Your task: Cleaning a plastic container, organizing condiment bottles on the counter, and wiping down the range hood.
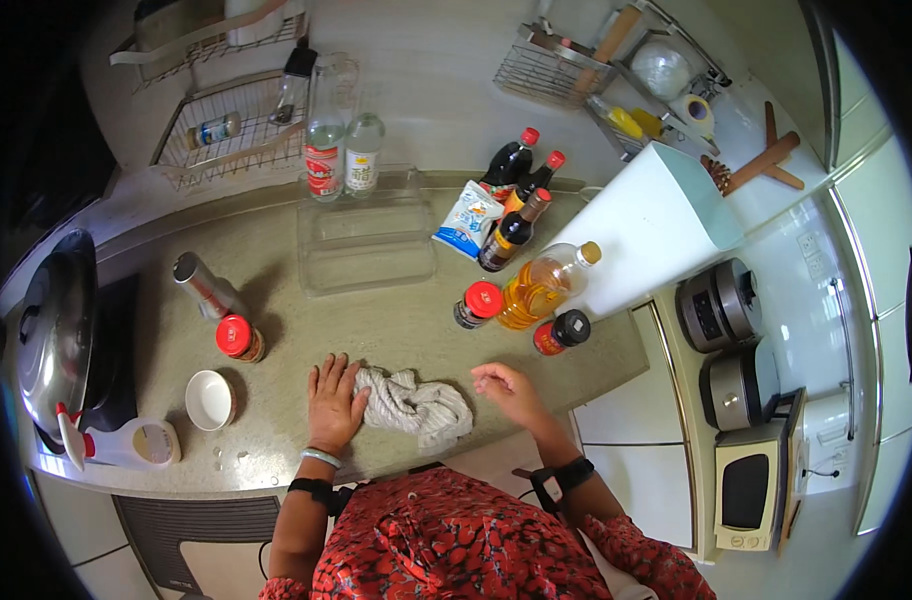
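Observation:
My left hand (pixel 337 401) lies flat on the stone-like countertop (pixel 366 322), fingers apart, its thumb beside or against a crumpled whitish cloth (pixel 415 409). To the right of the cloth, my right hand (pixel 510 390) is held with loosely curled fingers and nothing visible in it. Beyond it stand a black-capped jar (pixel 561 332), a red-lidded jar (pixel 478 304) and a bottle of golden oil (pixel 546 289). Left of my left hand are a white bowl (pixel 210 400), another red-lidded jar (pixel 240 339) and a silvery canister (pixel 205 286) that leans in view.
Dark sauce bottles (pixel 512 229) and a blue-white packet (pixel 469 219) stand by a tall white container (pixel 636 225). Clear trays (pixel 366 277) lie near the wall. A spray bottle (pixel 133 442) and a lidded wok (pixel 58 337) occupy the left. A microwave (pixel 748 487) is at right.

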The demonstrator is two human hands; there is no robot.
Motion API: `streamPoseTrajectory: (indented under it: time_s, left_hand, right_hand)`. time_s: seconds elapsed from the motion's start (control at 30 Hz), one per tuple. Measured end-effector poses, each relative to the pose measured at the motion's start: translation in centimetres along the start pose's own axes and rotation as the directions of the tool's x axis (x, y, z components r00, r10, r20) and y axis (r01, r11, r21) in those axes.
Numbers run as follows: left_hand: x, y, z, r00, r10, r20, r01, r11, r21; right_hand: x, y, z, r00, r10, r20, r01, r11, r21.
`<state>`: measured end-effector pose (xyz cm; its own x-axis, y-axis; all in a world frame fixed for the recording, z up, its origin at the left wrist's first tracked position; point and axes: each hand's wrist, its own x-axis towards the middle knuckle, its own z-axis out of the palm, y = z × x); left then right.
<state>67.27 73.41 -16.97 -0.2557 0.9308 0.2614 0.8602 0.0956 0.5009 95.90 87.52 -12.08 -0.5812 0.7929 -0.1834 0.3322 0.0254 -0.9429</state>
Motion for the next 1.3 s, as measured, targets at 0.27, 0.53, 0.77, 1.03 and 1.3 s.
streamPoseTrajectory:
  time_s: [0.27,0.53,0.77,1.03,1.3]
  left_hand:
    - [-0.1,0.0,0.1,1.0,-0.004,-0.019,0.004,1.0,0.005]
    - [-0.2,0.1,-0.1,1.0,-0.026,-0.009,0.026,1.0,-0.012]
    - [0.1,0.4,0.1,1.0,-0.017,0.009,0.017,1.0,0.003]
    - [-0.1,0.3,-0.1,0.999,-0.047,-0.013,0.047,0.999,-0.016]
    - [-0.1,-0.1,-0.5,0.999,-0.033,-0.035,0.032,0.999,-0.032]
  right_hand:
    - [-1.8,1.0,-1.1,0.985,0.161,0.067,-0.147,0.973,-0.181]
    - [-0.3,-2.2,0.4,0.984,0.102,0.147,-0.071,0.977,-0.201]
    - [8.0,-3.3,-1.1,0.929,-0.269,-0.253,0.236,0.959,-0.155]
    - [22.4,-7.1,-5.0,0.461,-0.047,-0.886,0.138,0.99,0.019]
    - [26.8,-7.1,-7.4,0.413,-0.155,-0.898,0.202,0.976,-0.076]
